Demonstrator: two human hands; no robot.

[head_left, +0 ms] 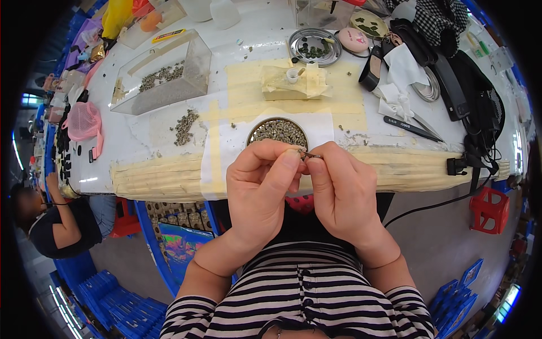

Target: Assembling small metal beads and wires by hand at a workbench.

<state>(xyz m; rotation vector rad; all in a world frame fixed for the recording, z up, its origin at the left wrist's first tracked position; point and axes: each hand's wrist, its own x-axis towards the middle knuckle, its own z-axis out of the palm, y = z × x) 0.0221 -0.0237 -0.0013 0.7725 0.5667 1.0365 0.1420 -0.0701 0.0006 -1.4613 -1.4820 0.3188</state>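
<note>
- Round dish (pixel 249 134), landmark: filled with small parts (pixel 279 130).
- Small dark piece (pixel 311 155): off the dish's near-right edge; long axis roughly crosswise.
- Left hand (pixel 262 183), right hand (pixel 347 189): fingertips pinching the piece from opposite sides, equally near.

L hand (pixel 259 183): pinch grip | R hand (pixel 346 189): same, just beside

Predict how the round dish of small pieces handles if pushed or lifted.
Probably slides rather than tips: the round dish looks broad and lies on flat white paper. Likely spills if tilted: loose-looking small pieces crowd its open top.
</note>
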